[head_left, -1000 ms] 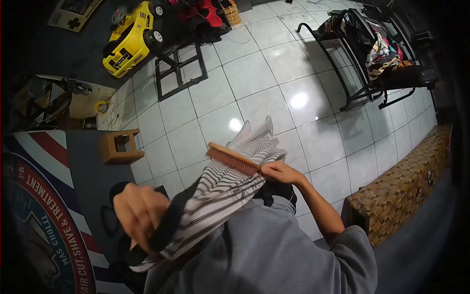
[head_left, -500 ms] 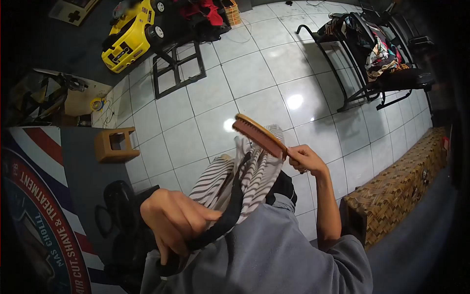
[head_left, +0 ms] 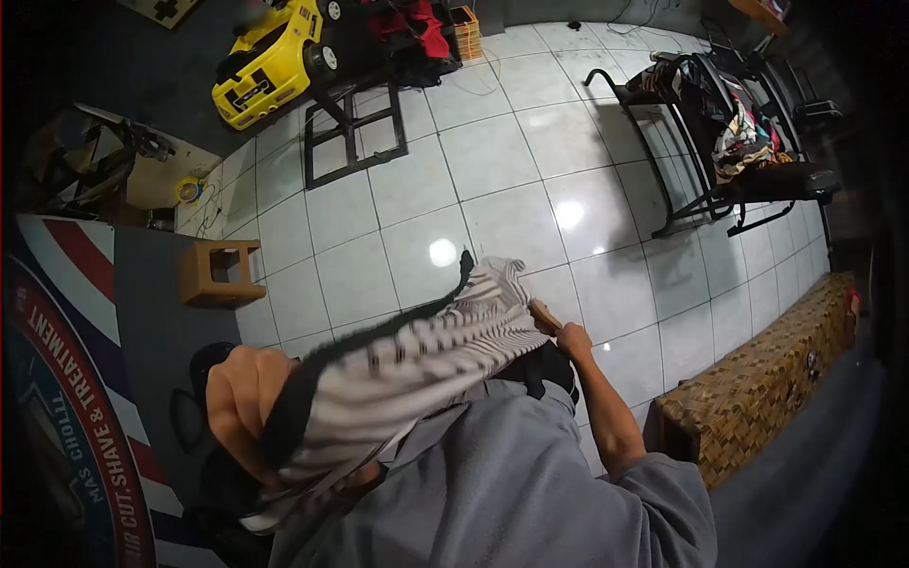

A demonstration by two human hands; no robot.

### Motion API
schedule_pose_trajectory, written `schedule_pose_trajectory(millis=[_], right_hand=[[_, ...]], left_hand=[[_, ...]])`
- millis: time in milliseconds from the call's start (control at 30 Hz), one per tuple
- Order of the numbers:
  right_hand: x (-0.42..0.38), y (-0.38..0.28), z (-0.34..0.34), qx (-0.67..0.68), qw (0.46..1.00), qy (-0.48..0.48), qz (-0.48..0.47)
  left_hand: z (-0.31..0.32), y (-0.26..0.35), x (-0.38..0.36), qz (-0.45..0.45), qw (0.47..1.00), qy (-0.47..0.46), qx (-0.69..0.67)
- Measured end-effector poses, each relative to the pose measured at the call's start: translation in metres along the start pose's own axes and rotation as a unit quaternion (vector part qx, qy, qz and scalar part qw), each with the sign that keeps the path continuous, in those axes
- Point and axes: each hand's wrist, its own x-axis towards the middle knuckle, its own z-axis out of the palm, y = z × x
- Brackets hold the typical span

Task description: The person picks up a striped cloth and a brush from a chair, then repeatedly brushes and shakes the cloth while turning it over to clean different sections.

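Note:
A striped white-and-dark barber cape [head_left: 417, 364] with a black band along its edge stretches across in front of my body. My left hand [head_left: 248, 398], at the lower left, has its fingers curled round the black-banded end of the cape. To the right, my right hand [head_left: 574, 341] grips the handle of a wooden brush [head_left: 544, 316]. Cloth covers most of the brush head, so its bristles are hidden. The far end of the cape hangs in folds above the tiled floor, beside the brush.
A brown plastic stool [head_left: 222, 273] stands at the left near a barbershop sign [head_left: 80, 445]. Further off are a black metal frame [head_left: 355, 137] and a yellow toy car [head_left: 275, 71]. A black chair-like frame [head_left: 663, 161] holds colourful cloth. A woven-pattern box [head_left: 757, 369] lies along the right.
My left hand has moved left and pulled the cape out wide. The brush has dropped lower and its head, visible before, is now mostly behind the cloth.

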Motion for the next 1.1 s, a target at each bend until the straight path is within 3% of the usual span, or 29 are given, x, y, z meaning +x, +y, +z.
schedule_pose_trajectory(millis=[33,67,100,133,167,233,267,300,367,433,500,567,633,667,767,833,933,967,1033,1067,1100], right_hand=[[0.0,-0.002,-0.002,-0.001,1.0,0.0,-0.001],[0.002,-0.004,-0.005,0.084,0.991,0.051,-0.086],[0.002,-0.008,-0.013,0.169,0.966,0.102,-0.17],[-0.011,-0.027,-0.038,0.284,0.942,0.051,-0.171],[-0.037,-0.056,-0.074,0.395,0.903,-0.002,-0.17],[-0.089,-0.106,-0.124,0.617,0.758,-0.092,-0.192],[-0.109,-0.12,-0.135,0.59,0.766,-0.071,-0.246],[-0.121,-0.132,-0.141,0.561,0.77,-0.048,-0.301],[-0.123,-0.151,-0.145,0.513,0.746,-0.089,-0.416],[-0.09,-0.15,-0.109,0.464,0.764,-0.092,-0.438],[-0.045,-0.131,-0.064,0.206,0.864,0.027,-0.458],[-0.001,-0.089,-0.018,-0.108,0.936,-0.073,-0.326],[-0.008,-0.058,-0.02,-0.082,0.976,-0.107,-0.173],[-0.006,-0.052,-0.024,-0.084,0.975,-0.106,-0.177],[-0.013,-0.052,-0.043,-0.028,0.986,-0.096,-0.132],[-0.013,-0.069,-0.059,0.197,0.964,0.019,-0.178],[-0.066,-0.131,-0.123,0.489,0.831,-0.036,-0.264],[-0.082,-0.149,-0.135,0.567,0.77,-0.076,-0.284],[-0.084,-0.167,-0.122,0.552,0.731,-0.045,-0.399],[-0.085,-0.168,-0.12,0.444,0.789,-0.014,-0.424],[-0.081,-0.165,-0.113,0.444,0.789,-0.015,-0.425]], left_hand=[[-0.004,0.001,0.001,-0.018,0.999,-0.043,0.028],[0.012,0.008,-0.005,-0.095,0.968,0.061,0.224],[0.004,0.003,0.0,-0.093,0.969,0.06,0.222],[-0.007,-0.009,0.008,-0.069,0.967,0.0,0.244],[-0.011,-0.021,0.011,-0.046,0.961,-0.059,0.266],[0.001,-0.054,0.013,0.053,0.917,0.051,0.392],[0.006,-0.07,0.008,0.083,0.906,0.179,0.374],[0.004,-0.066,0.005,0.055,0.904,0.164,0.391],[0.01,-0.089,0.029,0.138,0.862,0.201,0.445],[-0.006,-0.069,0.024,0.02,0.845,0.074,0.528],[-0.014,-0.078,0.023,0.099,0.84,0.134,0.517],[-0.018,-0.07,0.017,0.119,0.826,0.161,0.527],[-0.024,-0.07,0.007,0.118,0.841,0.208,0.485],[-0.025,-0.069,0.004,0.115,0.855,0.253,0.439],[-0.021,-0.068,0.005,0.095,0.846,0.265,0.452],[-0.023,-0.074,0.011,0.066,0.856,0.264,0.44],[-0.025,-0.081,0.014,-0.102,0.894,0.297,0.318],[-0.026,-0.083,0.014,-0.141,0.876,0.317,0.335],[-0.025,-0.085,0.013,-0.136,0.863,0.291,0.39],[-0.025,-0.084,0.013,-0.136,0.863,0.289,0.39],[-0.026,-0.081,0.013,-0.12,0.849,0.277,0.434]])
